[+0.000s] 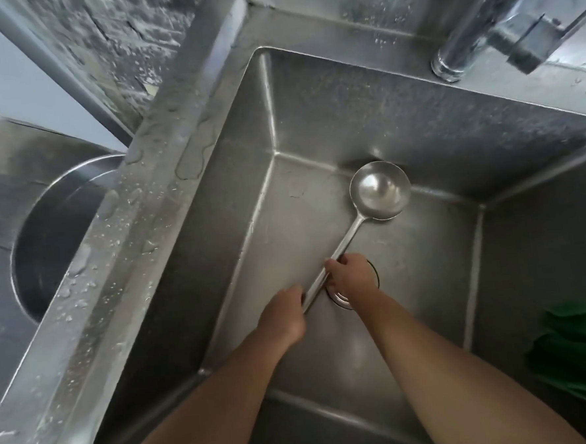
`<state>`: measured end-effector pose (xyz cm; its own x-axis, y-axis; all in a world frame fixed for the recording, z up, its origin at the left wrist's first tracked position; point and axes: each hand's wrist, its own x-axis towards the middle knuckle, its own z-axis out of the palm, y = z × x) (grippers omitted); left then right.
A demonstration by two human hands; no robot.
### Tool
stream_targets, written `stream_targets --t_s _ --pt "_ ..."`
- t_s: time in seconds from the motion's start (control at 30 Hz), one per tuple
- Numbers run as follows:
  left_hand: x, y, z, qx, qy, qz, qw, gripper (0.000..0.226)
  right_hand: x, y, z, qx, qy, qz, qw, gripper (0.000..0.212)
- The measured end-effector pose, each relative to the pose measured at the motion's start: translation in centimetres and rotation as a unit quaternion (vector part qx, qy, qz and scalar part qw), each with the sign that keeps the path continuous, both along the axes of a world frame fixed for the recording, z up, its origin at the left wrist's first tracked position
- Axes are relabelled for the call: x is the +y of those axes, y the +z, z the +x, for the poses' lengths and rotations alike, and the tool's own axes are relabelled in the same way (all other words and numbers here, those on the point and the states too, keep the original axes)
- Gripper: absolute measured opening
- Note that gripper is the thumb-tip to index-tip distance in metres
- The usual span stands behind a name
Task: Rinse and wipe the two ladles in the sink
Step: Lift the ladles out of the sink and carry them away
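One steel ladle point(379, 192) lies in the deep steel sink point(313, 124), its bowl facing up near the far wall and its long handle running toward me. My left hand point(283, 316) grips the near end of the handle. My right hand point(351, 275) holds the handle a little further up, above the drain. Only this one ladle is in view. No water is running from the faucet point(460, 57).
The sink's wet rim point(121, 239) runs along the left, with a round steel vessel point(46, 243) beyond it. A green cloth point(581, 351) lies at the right edge. The drain point(344, 297) is partly hidden under my right hand.
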<state>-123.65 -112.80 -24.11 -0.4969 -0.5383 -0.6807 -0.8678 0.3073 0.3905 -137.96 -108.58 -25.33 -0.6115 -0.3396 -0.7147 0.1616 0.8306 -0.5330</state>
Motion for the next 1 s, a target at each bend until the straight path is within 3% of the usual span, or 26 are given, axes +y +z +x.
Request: stream_targets --t_s 0.13,0.33,0.53,0.63,0.8,1.0 --pt "-0.9 5.6 -0.4 -0.004 -0.016 0.026 1.0 0.014 0.9 2.8 -0.4 -0.039 -0.037 -0.028 0.998 0.024" --pt "-1.6 15.9 -0.7 0.003 -0.049 0.005 0.999 0.028 1.8 13.3 0.2 -0.044 -0.148 -0.092 0.984 0.023" --pt "0.7 24.6 3.3 0.025 -0.026 0.02 0.999 0.034 3.7 22.1 4.5 -0.049 -0.148 -0.146 0.977 0.02" --pt "2.7 28.7 6.9 0.058 0.025 0.023 0.998 0.023 4.4 25.7 7.8 -0.054 -0.094 -0.177 0.978 0.016" --pt "6.3 32.8 14.7 0.055 0.138 0.007 0.989 0.024 4.7 28.8 14.3 -0.092 0.043 -0.233 0.967 0.015" --pt "14.0 35.7 26.9 0.117 0.337 0.027 0.934 0.014 6.1 31.8 27.0 -0.124 0.296 -0.229 0.919 0.018"
